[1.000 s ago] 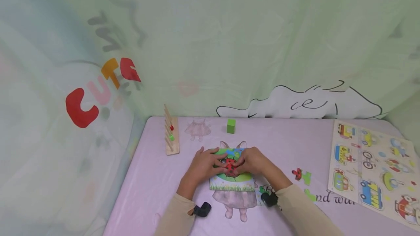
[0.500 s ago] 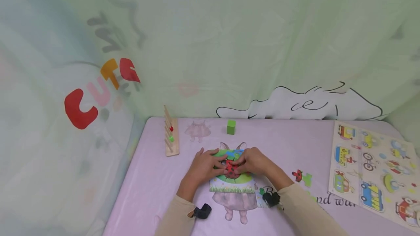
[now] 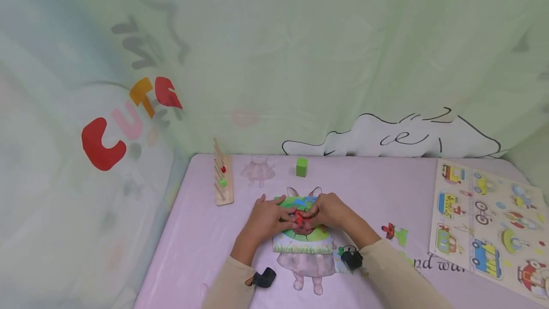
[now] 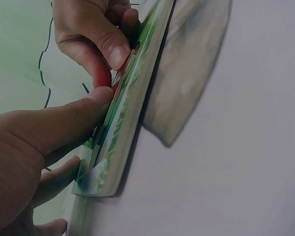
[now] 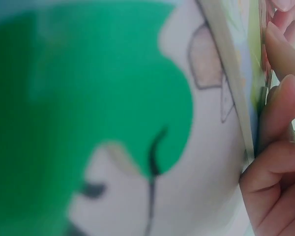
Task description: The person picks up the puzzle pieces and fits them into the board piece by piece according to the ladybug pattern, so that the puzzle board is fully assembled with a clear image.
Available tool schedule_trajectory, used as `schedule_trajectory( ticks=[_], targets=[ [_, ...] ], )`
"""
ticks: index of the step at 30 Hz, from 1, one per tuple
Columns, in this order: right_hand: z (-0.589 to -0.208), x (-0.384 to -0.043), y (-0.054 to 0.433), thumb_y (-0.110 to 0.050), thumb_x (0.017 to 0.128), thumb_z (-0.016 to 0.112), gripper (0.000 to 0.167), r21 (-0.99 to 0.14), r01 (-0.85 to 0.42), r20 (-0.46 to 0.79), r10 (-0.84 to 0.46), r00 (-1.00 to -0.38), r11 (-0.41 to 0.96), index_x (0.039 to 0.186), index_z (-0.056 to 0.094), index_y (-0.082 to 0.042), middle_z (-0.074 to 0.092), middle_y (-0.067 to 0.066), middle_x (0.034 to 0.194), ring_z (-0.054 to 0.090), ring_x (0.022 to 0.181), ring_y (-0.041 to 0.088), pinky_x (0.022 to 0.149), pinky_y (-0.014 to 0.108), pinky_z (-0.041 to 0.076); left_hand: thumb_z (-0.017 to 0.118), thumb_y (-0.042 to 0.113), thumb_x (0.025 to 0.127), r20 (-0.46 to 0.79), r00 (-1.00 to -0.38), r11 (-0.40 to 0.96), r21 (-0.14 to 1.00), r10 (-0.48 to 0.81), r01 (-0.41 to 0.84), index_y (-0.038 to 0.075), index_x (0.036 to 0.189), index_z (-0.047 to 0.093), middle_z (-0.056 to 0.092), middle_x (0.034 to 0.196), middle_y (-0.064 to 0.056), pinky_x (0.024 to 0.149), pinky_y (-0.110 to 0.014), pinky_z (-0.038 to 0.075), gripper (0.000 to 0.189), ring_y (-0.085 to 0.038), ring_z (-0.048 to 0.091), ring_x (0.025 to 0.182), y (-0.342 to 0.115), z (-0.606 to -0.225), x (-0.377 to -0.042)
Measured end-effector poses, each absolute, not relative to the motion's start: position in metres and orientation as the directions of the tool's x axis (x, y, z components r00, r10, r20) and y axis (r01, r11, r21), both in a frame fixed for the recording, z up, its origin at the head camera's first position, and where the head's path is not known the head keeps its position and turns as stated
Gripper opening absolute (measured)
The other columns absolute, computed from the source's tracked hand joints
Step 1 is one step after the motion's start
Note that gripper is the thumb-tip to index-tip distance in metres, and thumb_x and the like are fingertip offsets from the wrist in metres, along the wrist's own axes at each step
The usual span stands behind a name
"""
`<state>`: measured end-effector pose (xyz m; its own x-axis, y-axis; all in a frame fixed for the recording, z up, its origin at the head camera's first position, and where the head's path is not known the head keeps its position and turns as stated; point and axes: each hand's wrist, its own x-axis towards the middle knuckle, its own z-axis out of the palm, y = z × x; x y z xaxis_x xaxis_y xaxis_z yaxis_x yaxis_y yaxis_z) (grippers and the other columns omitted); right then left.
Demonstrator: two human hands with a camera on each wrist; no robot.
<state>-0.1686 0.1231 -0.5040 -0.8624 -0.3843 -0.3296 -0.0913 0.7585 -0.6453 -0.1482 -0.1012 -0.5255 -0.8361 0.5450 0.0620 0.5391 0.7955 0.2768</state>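
A ladybug jigsaw board [image 3: 302, 248] lies in front of me, with a red spotted ladybug picture [image 3: 303, 227] in its middle. My left hand [image 3: 267, 217] rests along the board's left side, fingers spread. In the left wrist view its thumb [image 4: 83, 118] touches the red middle pieces. From the right, my right hand [image 3: 331, 211] bends over the board; its thumb and forefinger pinch a red puzzle piece at the ladybug, mostly hidden by the fingers. In the right wrist view, the board's edge [image 5: 231, 73] stands beside the right fingers.
Loose puzzle pieces, a red one [image 3: 388, 231] and a green one [image 3: 401, 236], lie right of my right forearm. Another piece [image 3: 341, 263] is partly under that wrist. A wooden peg stand [image 3: 228, 190], a green cube [image 3: 302, 167] and a vehicle puzzle board [image 3: 465, 232] stand around.
Both hands stay at the ladybug with only slight finger shifts. The whole scene sits a little lower in the head view.
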Motion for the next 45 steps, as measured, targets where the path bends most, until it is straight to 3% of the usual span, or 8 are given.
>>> schedule_trajectory(
  ticks=[7,14,21,24,31,39,45],
  targets=[
    [-0.503,-0.164,0.127,-0.025,0.080,0.087,0.030,-0.669,-0.156,-0.289,-0.448,-0.846,0.727,0.108,0.082,-0.015,0.065,0.002,0.055,0.051,0.043,0.006,0.053,0.023,0.045,0.073,0.056,0.087,0.050,-0.850,0.809,0.282,0.525,0.517,0.038,0.106,0.080,0.066,0.130,0.023,0.116,-0.061,0.037,0.027,-0.012,0.053,0.140,-0.103,-0.529,-0.149],
    [-0.495,-0.157,0.137,-0.025,0.087,0.081,0.029,-0.626,-0.364,-0.161,-0.570,-0.805,0.690,0.112,0.080,-0.011,0.071,-0.002,0.088,0.046,0.070,0.003,0.062,0.021,0.039,0.073,0.056,0.087,0.016,-0.864,0.812,0.333,0.503,0.479,0.037,0.107,0.079,0.064,0.132,0.024,0.120,-0.058,0.031,0.028,-0.010,0.048,0.144,-0.104,-0.532,-0.149],
    [-0.492,-0.152,0.159,-0.026,0.091,0.077,0.026,-0.623,-0.415,-0.107,-0.598,-0.795,0.663,0.111,0.081,-0.010,0.065,-0.011,0.072,0.044,0.064,0.000,0.059,0.021,0.039,0.073,0.054,0.087,0.011,-0.868,0.813,0.344,0.496,0.469,0.036,0.106,0.080,0.066,0.130,0.024,0.121,-0.057,0.030,0.027,-0.011,0.048,0.144,-0.103,-0.529,-0.148],
    [-0.488,-0.150,0.172,-0.026,0.091,0.077,0.025,-0.622,-0.403,-0.101,-0.579,-0.809,0.671,0.111,0.081,-0.011,0.061,-0.013,0.072,0.045,0.064,0.000,0.059,0.021,0.040,0.074,0.053,0.088,0.013,-0.870,0.811,0.354,0.493,0.465,0.035,0.105,0.080,0.066,0.129,0.023,0.121,-0.058,0.030,0.026,-0.011,0.048,0.144,-0.102,-0.528,-0.147],
    [-0.474,-0.140,0.205,-0.026,0.089,0.079,0.025,-0.604,-0.281,-0.142,-0.447,-0.883,0.746,0.110,0.081,-0.014,0.071,-0.010,0.087,0.051,0.071,0.006,0.060,0.023,0.044,0.074,0.052,0.088,0.009,-0.871,0.815,0.349,0.491,0.463,0.035,0.105,0.081,0.066,0.129,0.023,0.121,-0.058,0.030,0.026,-0.012,0.048,0.144,-0.102,-0.527,-0.146],
    [-0.469,-0.129,0.256,-0.028,0.089,0.079,0.032,-0.558,-0.240,-0.149,-0.381,-0.912,0.794,0.115,0.078,-0.010,0.064,-0.008,0.084,0.050,0.063,0.003,0.055,0.023,0.043,0.073,0.053,0.088,0.013,-0.869,0.812,0.349,0.494,0.467,0.036,0.106,0.080,0.066,0.130,0.024,0.121,-0.059,0.029,0.026,-0.012,0.047,0.145,-0.102,-0.528,-0.146],
    [-0.470,-0.123,0.289,-0.029,0.087,0.079,0.032,-0.490,-0.199,-0.183,-0.323,-0.929,0.849,0.114,0.079,-0.012,0.063,-0.010,0.083,0.049,0.073,0.005,0.058,0.023,0.041,0.073,0.055,0.087,0.015,-0.869,0.814,0.344,0.494,0.468,0.037,0.106,0.080,0.066,0.130,0.024,0.120,-0.059,0.030,0.027,-0.011,0.047,0.145,-0.101,-0.529,-0.147]
  ],
)
